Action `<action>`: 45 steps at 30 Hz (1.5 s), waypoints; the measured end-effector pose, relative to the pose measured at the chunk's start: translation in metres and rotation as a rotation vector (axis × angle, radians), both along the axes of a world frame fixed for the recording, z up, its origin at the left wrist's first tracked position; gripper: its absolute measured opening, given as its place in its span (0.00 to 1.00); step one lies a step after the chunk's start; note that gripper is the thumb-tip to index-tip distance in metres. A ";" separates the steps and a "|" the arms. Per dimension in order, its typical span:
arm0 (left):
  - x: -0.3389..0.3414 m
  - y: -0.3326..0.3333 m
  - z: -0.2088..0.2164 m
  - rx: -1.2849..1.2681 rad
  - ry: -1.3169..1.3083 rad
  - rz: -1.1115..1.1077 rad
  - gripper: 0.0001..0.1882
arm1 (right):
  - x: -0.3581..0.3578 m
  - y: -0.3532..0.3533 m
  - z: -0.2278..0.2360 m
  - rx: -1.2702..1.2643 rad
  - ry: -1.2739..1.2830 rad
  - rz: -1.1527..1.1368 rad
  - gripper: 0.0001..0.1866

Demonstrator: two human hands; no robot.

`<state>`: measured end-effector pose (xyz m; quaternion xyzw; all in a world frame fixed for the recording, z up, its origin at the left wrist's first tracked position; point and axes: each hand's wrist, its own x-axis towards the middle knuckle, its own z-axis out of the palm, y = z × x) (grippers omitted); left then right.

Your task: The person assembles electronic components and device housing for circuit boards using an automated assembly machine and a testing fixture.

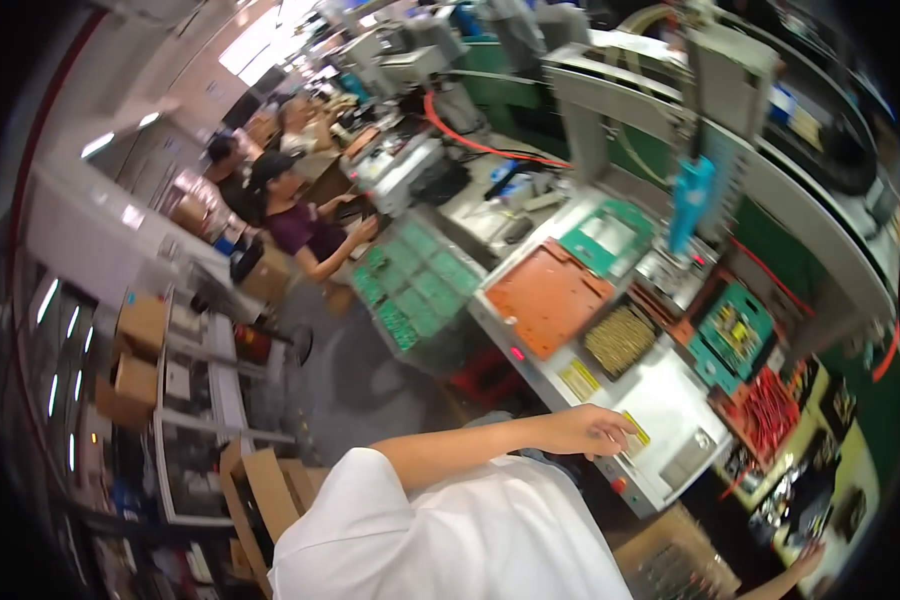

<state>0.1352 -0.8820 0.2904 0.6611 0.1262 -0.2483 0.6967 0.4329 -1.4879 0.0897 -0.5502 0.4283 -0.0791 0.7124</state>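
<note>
My left hand (592, 432) is over the front edge of a white machine base (667, 408), beside a yellow label (636, 428). Its fingers are curled together; what lies in them, if anything, is too blurred to make out. At the lower right, my right hand (806, 561) is by a pale bench with black parts (800, 500) on it. Its fingers are small and smeared, so their grip does not show. On the machine base sit an orange tray (548, 298), a dark tray of small brass-coloured pieces (620, 338) and a green fixture (608, 237).
A blue tool (689, 203) hangs from the machine's upright. To its right are a teal fixture (732, 333) and a red bin of red wires (767, 413). Green circuit boards (417, 275) fill a tray to the left. Co-workers (295, 213) sit farther off; a cardboard box (675, 553) stands below.
</note>
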 end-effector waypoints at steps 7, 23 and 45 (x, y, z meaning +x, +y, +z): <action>0.020 0.020 -0.015 0.182 -0.251 0.106 0.23 | -0.014 -0.112 -0.097 0.248 -0.459 0.332 0.10; 0.065 0.332 -0.038 1.711 -0.532 0.753 0.27 | -0.201 0.292 0.304 0.314 -0.637 1.378 0.12; 0.032 0.017 0.117 0.981 -1.297 -0.143 0.22 | -0.307 0.295 0.361 0.144 -0.283 1.340 0.06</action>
